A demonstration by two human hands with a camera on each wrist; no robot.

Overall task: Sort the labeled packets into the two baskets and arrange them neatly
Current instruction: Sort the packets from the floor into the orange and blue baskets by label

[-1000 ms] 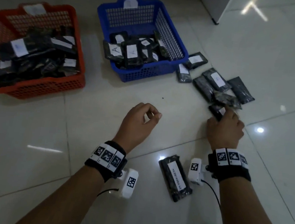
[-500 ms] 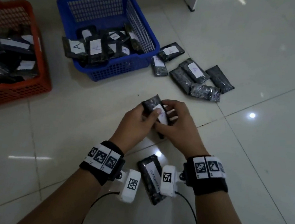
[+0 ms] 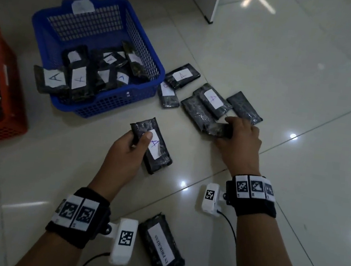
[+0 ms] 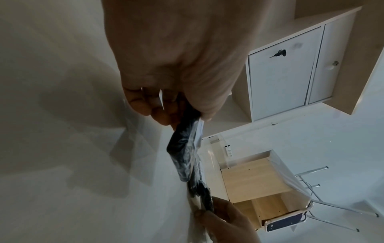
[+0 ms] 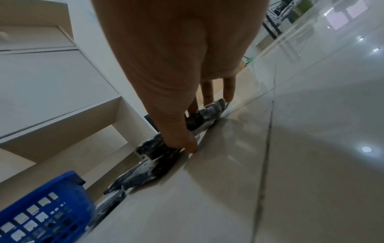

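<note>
Left hand (image 3: 125, 149) holds an "A" packet (image 3: 151, 144) above the floor; right hand (image 3: 238, 140) closes on a loose packet (image 3: 216, 128).

Held packet: black, crinkled shiny wrap, white label with blue "A", thumb across the label, fingers curled beneath. Right fingers and thumb pinch the dark packet at the pile's (image 3: 209, 99) near edge. Blue basket (image 3: 108, 101) at 11 o'clock holds "A" packets; red basket (image 3: 2, 126) at 9 o'clock. One printed-label packet (image 3: 160, 246) lies at 6 o'clock. Glossy pale floor tiles (image 3: 306, 93), white cabinet (image 4: 284, 70) behind. Half a second ago both hands held the "A" packet; the right has since let go and gone to the pile.
</note>
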